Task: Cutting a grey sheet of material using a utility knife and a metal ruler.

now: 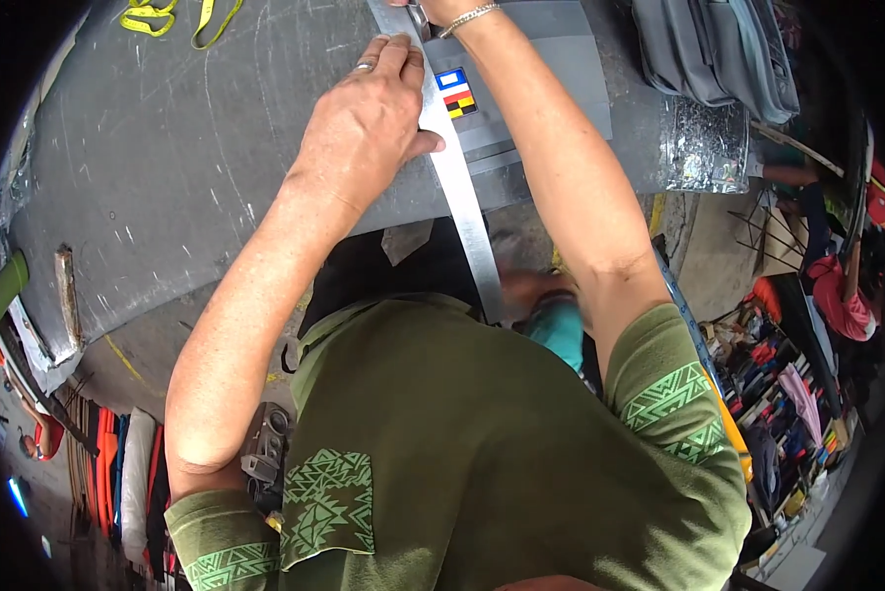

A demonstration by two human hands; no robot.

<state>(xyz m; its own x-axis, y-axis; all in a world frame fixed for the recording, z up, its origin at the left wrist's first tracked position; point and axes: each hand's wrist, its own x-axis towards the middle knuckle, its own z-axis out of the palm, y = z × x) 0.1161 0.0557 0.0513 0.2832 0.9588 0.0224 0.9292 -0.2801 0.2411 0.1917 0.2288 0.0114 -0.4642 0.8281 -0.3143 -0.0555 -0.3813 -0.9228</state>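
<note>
A long metal ruler (459, 187) lies slanted across grey sheet material (551, 69), its near end sticking out past the table edge toward my body. My left hand (369, 113) holds the ruler down, fingers along its far part and thumb across its right side. At the top edge, my right hand (450, 12) is closed beside the ruler's far end. A bit of shiny metal shows at its fingers, but the frame cuts off most of what it grips. Right of the ruler, a small patch (455, 93) of coloured flag-like blocks sits on the grey material.
A yellow measuring tape (149, 18) lies at the far left of the dark worktable (167, 148). Dark grey bags or folded pieces (714, 49) are at the far right. Fabric rolls (137, 473) stand at lower left; piled goods (778, 394) and another person (842, 300) are at right.
</note>
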